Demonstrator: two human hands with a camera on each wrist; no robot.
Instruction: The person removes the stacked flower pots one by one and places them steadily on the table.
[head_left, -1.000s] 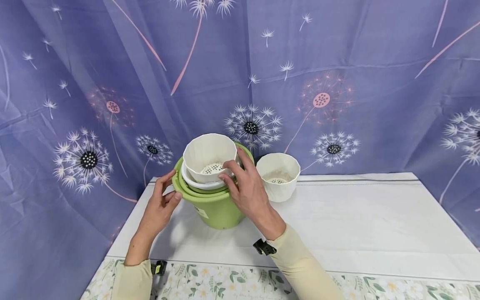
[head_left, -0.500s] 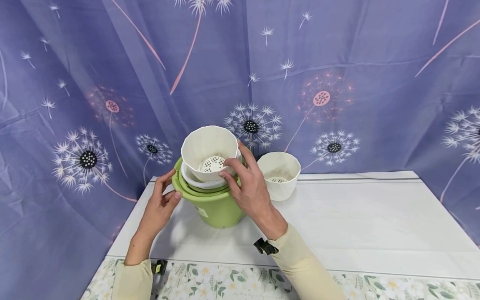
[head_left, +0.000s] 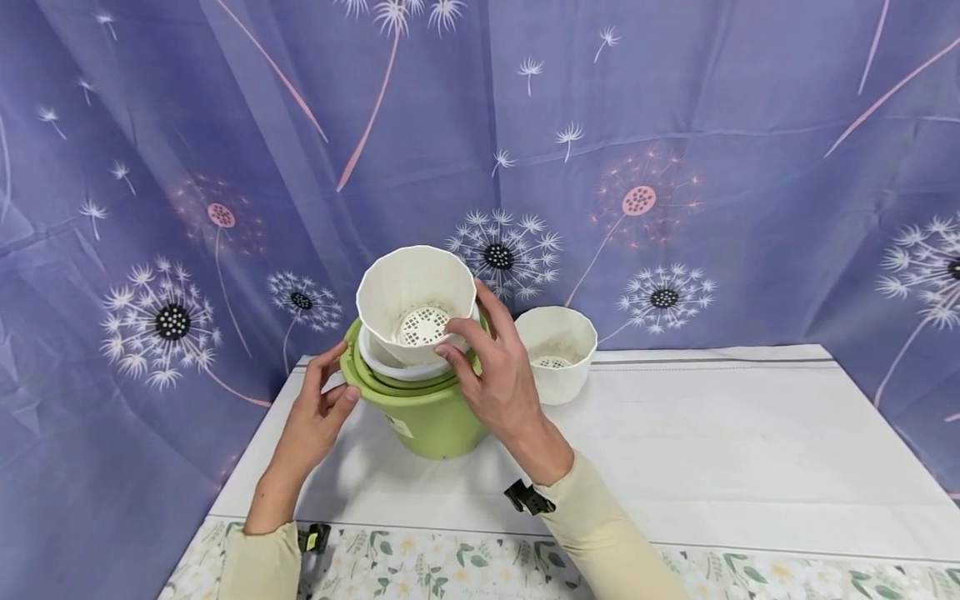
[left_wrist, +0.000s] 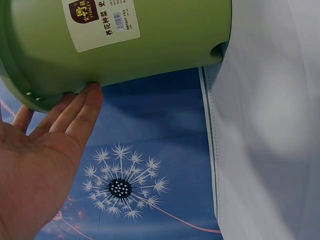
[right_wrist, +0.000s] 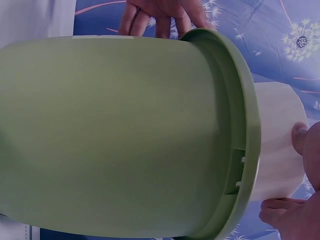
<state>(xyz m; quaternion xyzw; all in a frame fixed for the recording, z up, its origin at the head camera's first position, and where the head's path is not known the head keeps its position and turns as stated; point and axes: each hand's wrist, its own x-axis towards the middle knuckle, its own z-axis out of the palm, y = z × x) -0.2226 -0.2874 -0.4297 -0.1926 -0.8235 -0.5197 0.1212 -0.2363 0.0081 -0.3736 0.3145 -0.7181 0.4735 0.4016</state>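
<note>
A white faceted flower pot with a perforated bottom stands partly raised out of a nested stack, slightly tilted. My right hand pinches its near right rim, thumb and fingers also showing against its outer wall in the right wrist view. Below it sits a white round pot, inside green pots; the outermost green flower pot carries a label. At that pot's left rim, my left hand grips with thumb in front and fingers beneath, as the left wrist view partly shows.
Another white faceted pot stands upright just right of the stack, by the table's back edge. A white cloth covers the table, with a floral strip along the front. A blue dandelion curtain hangs behind and at the sides.
My right hand has lifted the white faceted pot a little higher out of the stack, so more of its inside and bottom shows. The left hand has stayed on the green rim.
</note>
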